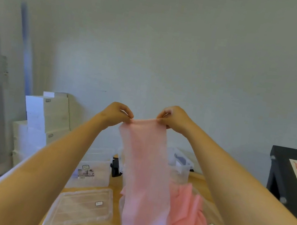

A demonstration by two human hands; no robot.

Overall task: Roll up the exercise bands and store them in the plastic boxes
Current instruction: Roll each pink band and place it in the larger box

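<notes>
Head view: your left hand [116, 113] and right hand [175, 119] are up, fingers [128, 113] curled tight, each pinching a top corner of the pink exercise band [143, 170], which hangs straight down from them. Below your fingers a pink heap [189, 213] lies bunched on the surface [115, 186], a clear lid [80, 209] left of it, a plastic box [94, 170] beyond.

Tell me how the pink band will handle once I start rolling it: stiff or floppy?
Likely floppy: the pink band hangs limp from its top edge, pinched by the left hand and right hand. Probably thin and light: it looks translucent. May bunch up: pink folds lie crumpled below.
</notes>
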